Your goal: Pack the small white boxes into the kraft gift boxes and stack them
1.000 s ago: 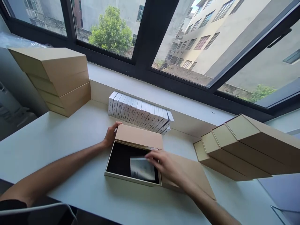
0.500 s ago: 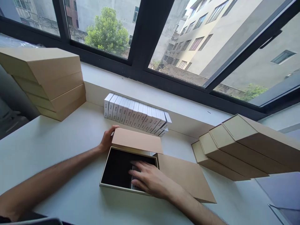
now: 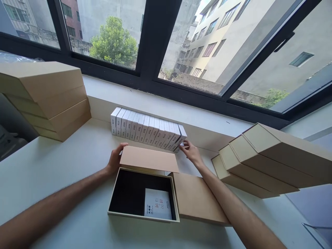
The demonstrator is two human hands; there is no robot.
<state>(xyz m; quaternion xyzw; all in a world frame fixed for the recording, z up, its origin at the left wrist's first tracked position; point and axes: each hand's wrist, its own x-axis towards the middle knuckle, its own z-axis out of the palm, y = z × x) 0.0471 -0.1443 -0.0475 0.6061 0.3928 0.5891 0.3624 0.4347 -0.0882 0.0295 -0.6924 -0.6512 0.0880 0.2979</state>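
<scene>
A cardboard box with a black inside (image 3: pixel 127 193) stands open on the white table, one brown panel (image 3: pixel 149 159) raised at its far side. My left hand (image 3: pixel 114 159) is closed on the left end of that panel, some fingers hidden behind it. In the box's right part lies a flat white printed tea box (image 3: pixel 157 204). Beyond stands a row of slim white boxes (image 3: pixel 146 129), stacked in two layers. My right hand (image 3: pixel 190 152) has its fingertips curled on a white box (image 3: pixel 182 135) at the row's right end, partly hiding its lower corner.
A brown cardboard lid (image 3: pixel 197 199) lies right of the open box, under my right forearm. Stacks of closed brown boxes stand at the left (image 3: pixel 57 97) and right (image 3: pixel 275 155). A white ledge (image 3: pixel 116 90) and dark-framed windows run along the back.
My right hand has left the open box and moved up and right to the row's end. The white tea box inside is now uncovered. My left hand stays at the panel.
</scene>
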